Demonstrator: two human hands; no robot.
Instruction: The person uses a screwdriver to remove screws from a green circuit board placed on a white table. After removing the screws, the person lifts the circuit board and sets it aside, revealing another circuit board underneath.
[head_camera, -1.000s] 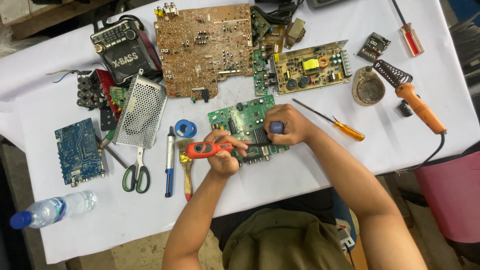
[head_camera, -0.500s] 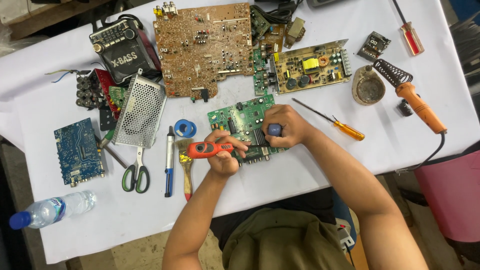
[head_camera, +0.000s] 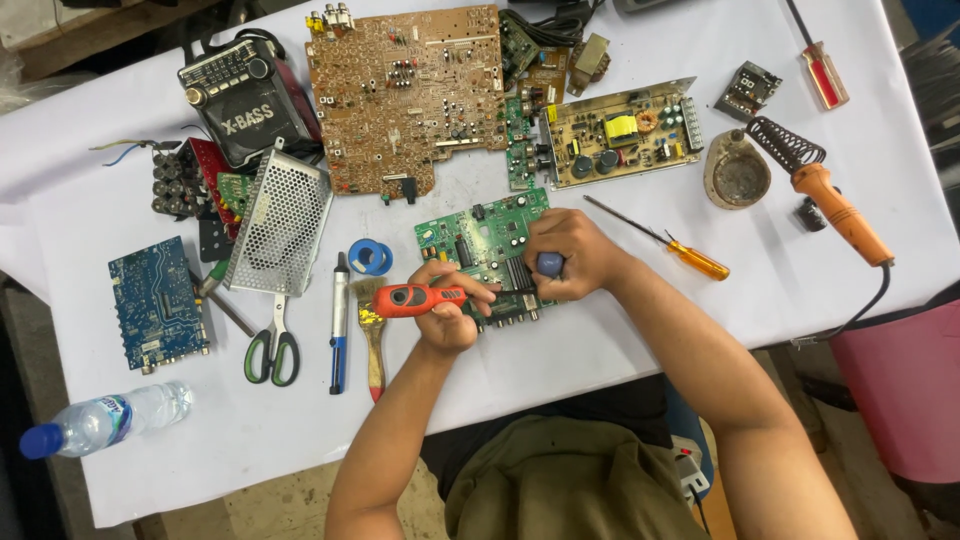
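A green circuit board lies on the white table in front of me. My left hand is shut on an orange-red pen-shaped tool that lies across the board's near left corner. My right hand grips a blue-handled tool whose tip points left onto the board, between the two hands. Both hands rest on the board's near edge.
A large brown circuit board, a power-supply board, a black radio, a perforated metal cover, a blue board, scissors, a solder reel, an orange screwdriver, a soldering iron and a water bottle surround it.
My right hand has shifted slightly on the green board, with the blue handle now showing more toward the near side. The left hand keeps its hold on the orange-red tool.
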